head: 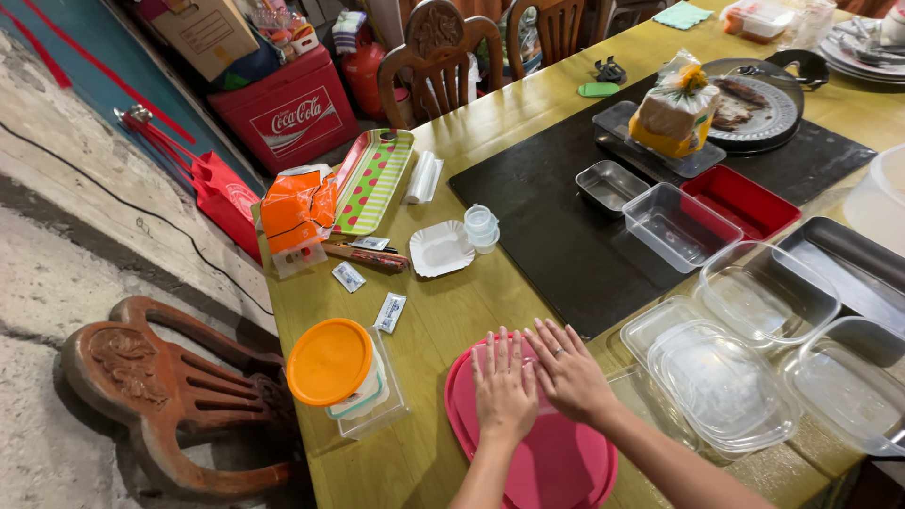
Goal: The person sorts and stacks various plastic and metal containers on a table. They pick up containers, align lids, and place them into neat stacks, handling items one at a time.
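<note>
My left hand (504, 391) lies flat, fingers spread, on a pink plastic lid (556, 462) that rests on the yellow-green table (443, 311) near its front edge. My right hand (567, 369) lies flat beside it, also on the pink lid, fingers apart and a ring on one finger. Neither hand grips anything. Left of the hands stands a clear container with an orange round lid (329, 361) on top. To the right lie several clear plastic lids and containers (721, 382).
A black mat (556, 226) carries a small metal tray (611, 185), a clear tub (676, 224), a red tray (741, 200) and a bagged loaf (674, 111). A paper plate (440, 248), small cups (481, 226), an orange bag (297, 212) and a striped tray (375, 177) lie farther back. Wooden chairs (165, 386) stand around.
</note>
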